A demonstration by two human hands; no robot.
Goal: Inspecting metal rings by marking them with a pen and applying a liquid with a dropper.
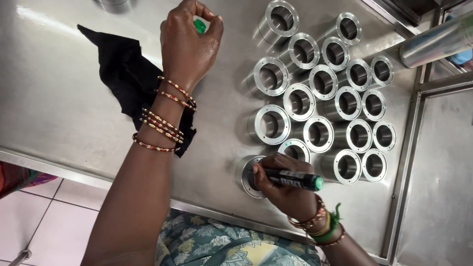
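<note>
**Marker on metal ring, cap held aside**

Nearest the lens: patterned green and yellow fabric [221, 246] at the bottom edge, worn by the person, and the left forearm rising from it.

Right hand [281, 189]: closed around a black marker pen with a green end [290, 178]. Pen lies nearly level, green end pointing right, writing end hidden behind the fingers. Hand rests on a short silver metal cylinder with a flanged rim [245, 175], which stands near the table's front edge, just beside the nearest of the other rings. Wrist carries bangles and a green thread.

Left hand [189, 42]: closed, fingertips pinched on a small green cap [199, 25], held over the table well apart from the right hand. Several gold and red bangles [165, 118] sit on that forearm.

Under the left forearm lies a crumpled black cloth [123, 74] on the stainless steel table [49, 98].

Right of both hands stands a cluster of identical silver flanged rings [325, 98], upright, bores facing up, packed in slanting rows, many touching.

A metal tube [436, 42] lies at upper right. White floor tiles [54, 221] show lower left.
</note>
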